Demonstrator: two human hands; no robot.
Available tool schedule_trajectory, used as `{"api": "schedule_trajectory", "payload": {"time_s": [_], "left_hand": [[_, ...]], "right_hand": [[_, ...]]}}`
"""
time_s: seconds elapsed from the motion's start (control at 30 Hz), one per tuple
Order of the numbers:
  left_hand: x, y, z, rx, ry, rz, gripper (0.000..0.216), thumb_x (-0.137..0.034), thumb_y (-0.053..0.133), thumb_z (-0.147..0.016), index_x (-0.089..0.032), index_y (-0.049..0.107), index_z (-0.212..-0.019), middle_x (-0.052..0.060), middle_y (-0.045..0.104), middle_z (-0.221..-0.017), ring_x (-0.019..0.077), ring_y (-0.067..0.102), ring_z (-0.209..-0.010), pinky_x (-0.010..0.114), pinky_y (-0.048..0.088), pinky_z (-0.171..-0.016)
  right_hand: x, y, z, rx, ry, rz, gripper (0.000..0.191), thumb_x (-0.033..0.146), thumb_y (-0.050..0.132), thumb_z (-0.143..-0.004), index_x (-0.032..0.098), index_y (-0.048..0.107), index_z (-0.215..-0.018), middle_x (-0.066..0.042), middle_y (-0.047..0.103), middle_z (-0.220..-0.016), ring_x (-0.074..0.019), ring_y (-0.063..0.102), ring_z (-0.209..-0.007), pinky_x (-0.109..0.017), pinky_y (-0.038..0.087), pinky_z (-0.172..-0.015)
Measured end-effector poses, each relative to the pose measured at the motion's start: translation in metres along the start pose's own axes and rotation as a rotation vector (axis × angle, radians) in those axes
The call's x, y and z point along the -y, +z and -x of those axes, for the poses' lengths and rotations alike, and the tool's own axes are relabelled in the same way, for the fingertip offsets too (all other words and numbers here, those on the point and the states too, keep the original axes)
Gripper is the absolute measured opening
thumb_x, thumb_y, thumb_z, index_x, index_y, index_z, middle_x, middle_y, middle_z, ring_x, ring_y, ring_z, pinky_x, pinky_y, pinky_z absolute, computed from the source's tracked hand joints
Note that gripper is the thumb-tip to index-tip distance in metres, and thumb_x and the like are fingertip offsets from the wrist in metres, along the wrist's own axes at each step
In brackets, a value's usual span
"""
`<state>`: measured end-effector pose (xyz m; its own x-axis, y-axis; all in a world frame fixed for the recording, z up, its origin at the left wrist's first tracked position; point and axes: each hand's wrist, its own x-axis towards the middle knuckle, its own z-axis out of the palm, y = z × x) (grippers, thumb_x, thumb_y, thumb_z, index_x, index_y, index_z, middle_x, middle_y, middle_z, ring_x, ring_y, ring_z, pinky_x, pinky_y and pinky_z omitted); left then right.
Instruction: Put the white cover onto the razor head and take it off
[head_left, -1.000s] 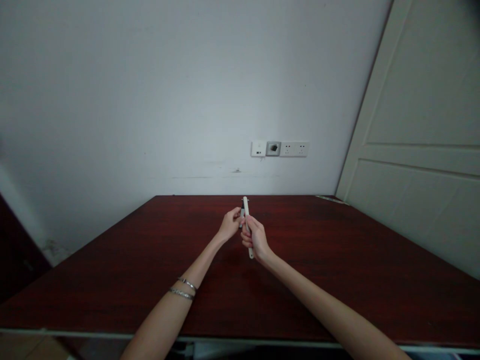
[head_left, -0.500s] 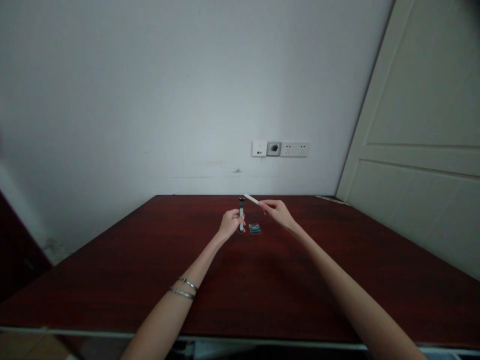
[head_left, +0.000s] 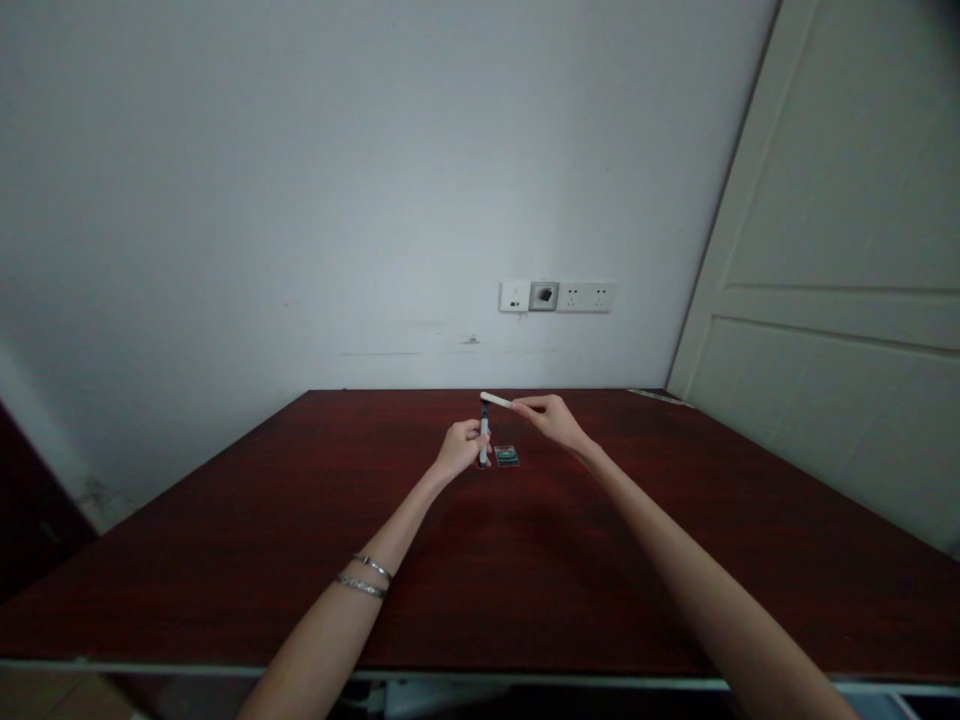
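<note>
My left hand [head_left: 459,448] is closed around the pale handle of a razor [head_left: 484,428], held upright with its dark head at the top. Between the thumb and fingers of my right hand [head_left: 553,418] is a slim white stick [head_left: 496,400] with a rounded end; its exact kind is too small to tell. The stick's far end lies over the razor's head and hides much of it; whether they touch I cannot tell. Just right of my left hand, a small clear pack [head_left: 507,456] with something teal and dark inside lies on the table.
The dark red-brown table [head_left: 300,530] reaches back to a pale wall. Wall sockets [head_left: 558,296] sit above its rear edge. A white panelled door [head_left: 825,300] stands along the right side. A flat strip [head_left: 658,397] lies near the back right corner.
My right hand has brought the white stick slightly left and down, flatter, so its end now covers the razor's head. My left hand keeps its hold on the razor.
</note>
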<state>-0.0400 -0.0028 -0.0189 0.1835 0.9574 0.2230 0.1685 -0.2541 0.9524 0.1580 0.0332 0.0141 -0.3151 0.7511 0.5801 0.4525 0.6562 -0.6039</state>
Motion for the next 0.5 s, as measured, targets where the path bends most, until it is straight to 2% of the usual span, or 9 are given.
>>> {"api": "schedule_trajectory", "payload": {"time_s": [0.17,0.33,0.43,0.5], "left_hand": [[0.0,0.0,0.0,0.008,0.021,0.026,0.01,-0.021,0.056,-0.076,-0.013,0.053,-0.08,0.0,0.059,-0.06,0.0087,0.057,-0.042,0.015,0.042,-0.038],[0.003,0.0,-0.002,0.031,0.075,0.018,0.006,-0.016,0.052,-0.076,-0.013,0.051,-0.081,-0.001,0.058,-0.061,0.009,0.057,-0.044,0.017,0.043,-0.042],[0.008,-0.002,-0.006,0.05,0.152,0.022,0.007,-0.014,0.049,-0.075,-0.013,0.05,-0.082,-0.001,0.056,-0.062,0.0095,0.057,-0.048,0.02,0.045,-0.048],[0.012,-0.004,-0.008,0.04,0.203,0.006,0.008,-0.013,0.049,-0.074,-0.013,0.051,-0.082,-0.001,0.056,-0.064,0.0102,0.058,-0.052,0.021,0.046,-0.053]], "right_hand": [[-0.003,-0.001,0.006,-0.089,0.028,0.071,0.046,0.051,0.046,-0.08,0.012,0.071,-0.078,-0.001,0.055,-0.056,-0.0133,0.044,-0.055,-0.023,0.03,-0.052],[-0.007,0.0,0.006,-0.06,0.005,-0.006,0.048,0.053,0.048,-0.079,0.012,0.068,-0.068,0.001,0.045,-0.051,-0.0109,0.038,-0.052,-0.023,0.028,-0.05],[-0.008,-0.004,0.003,-0.145,0.042,-0.077,0.049,0.053,0.049,-0.078,0.01,0.071,-0.084,0.002,0.045,-0.052,-0.0105,0.039,-0.052,-0.023,0.029,-0.051],[-0.003,-0.01,0.002,-0.118,0.055,-0.162,0.053,0.052,0.051,-0.077,0.009,0.066,-0.105,0.003,0.047,-0.052,-0.0101,0.039,-0.052,-0.023,0.031,-0.051]]}}
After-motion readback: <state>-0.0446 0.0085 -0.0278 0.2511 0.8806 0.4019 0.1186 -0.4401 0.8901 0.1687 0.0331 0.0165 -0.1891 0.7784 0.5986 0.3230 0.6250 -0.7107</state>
